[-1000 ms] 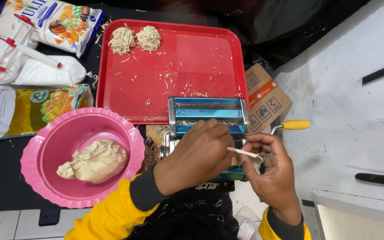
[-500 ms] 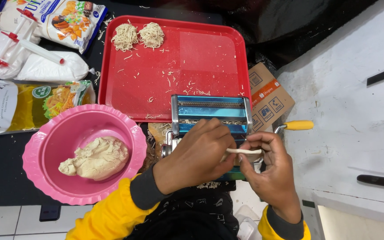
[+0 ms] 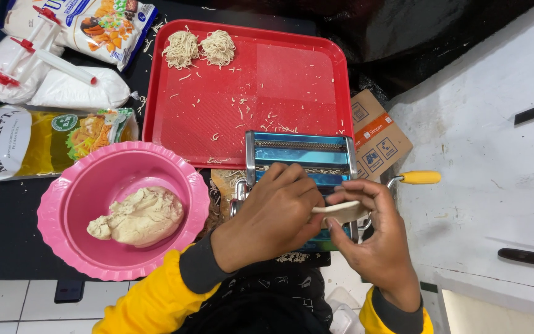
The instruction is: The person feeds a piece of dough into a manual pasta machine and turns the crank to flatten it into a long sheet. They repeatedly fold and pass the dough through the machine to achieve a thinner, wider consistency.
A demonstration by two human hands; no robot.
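My left hand (image 3: 276, 213) and my right hand (image 3: 369, 238) meet over the near side of a metal pasta machine (image 3: 301, 158). Together they pinch a small flattened piece of pale dough (image 3: 340, 212). The machine's crank with a yellow handle (image 3: 419, 177) sticks out to the right, untouched. A lump of dough (image 3: 138, 216) lies in a pink bowl (image 3: 72, 192) to the left. Behind the machine, a red tray (image 3: 292, 80) carries two little nests of cut noodles (image 3: 199, 47) and scattered crumbs.
At the far left lie a yellow oil pouch (image 3: 26, 142), a white bag (image 3: 57, 83) closed with red-and-white clips, and a printed flour bag (image 3: 103, 28). A cardboard box (image 3: 378, 133) sits beside the machine. A white painted surface (image 3: 495, 154) fills the right side.
Both hands stay at the machine with the dough strip between them; the fingers have shifted only slightly. The view has dropped a little.
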